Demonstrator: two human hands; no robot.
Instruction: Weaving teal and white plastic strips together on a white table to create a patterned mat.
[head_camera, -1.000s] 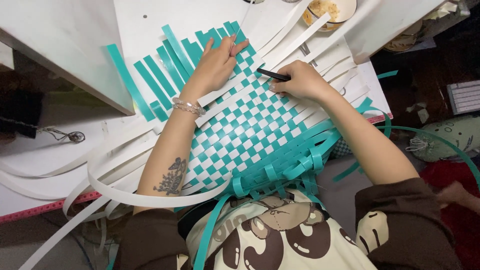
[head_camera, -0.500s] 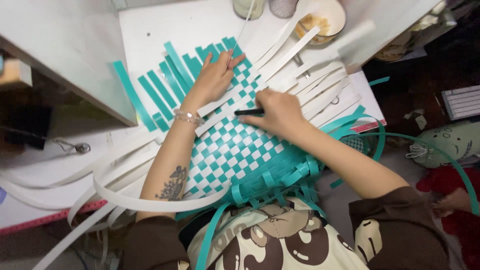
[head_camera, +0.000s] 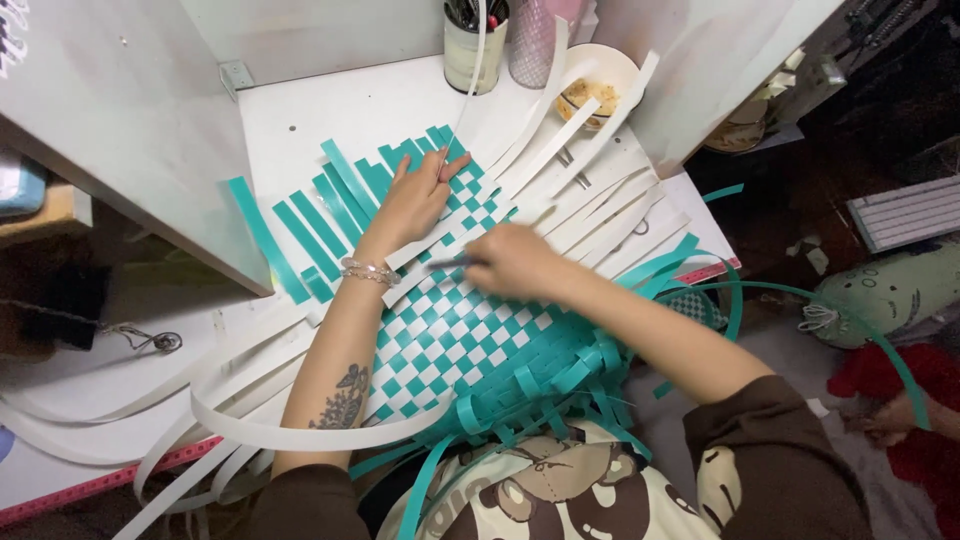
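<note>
A checkered mat woven of teal and white strips (head_camera: 470, 345) lies on a white table (head_camera: 370, 110). My left hand (head_camera: 415, 200), with a bead bracelet at the wrist, presses flat on the mat's far edge, fingers spread over the teal strips. My right hand (head_camera: 515, 262) is closed around a thin dark tool (head_camera: 447, 264) whose tip points left at the weave, just below the left hand. The hand is blurred. Loose teal strips (head_camera: 300, 235) fan out to the left, white strips (head_camera: 590, 190) to the upper right.
A cup of pens (head_camera: 473, 45), a pink cup (head_camera: 535, 40) and a bowl (head_camera: 600, 90) stand at the table's back. Long white strips (head_camera: 200, 420) curl off the left side. A white panel (head_camera: 120, 130) stands at left. Another person's hand (head_camera: 890, 425) shows at far right.
My right hand with the dark tool has slid left across the mat toward the left hand. The left hand stays pressed on the far edge. The view has shifted, showing more of the table's back.
</note>
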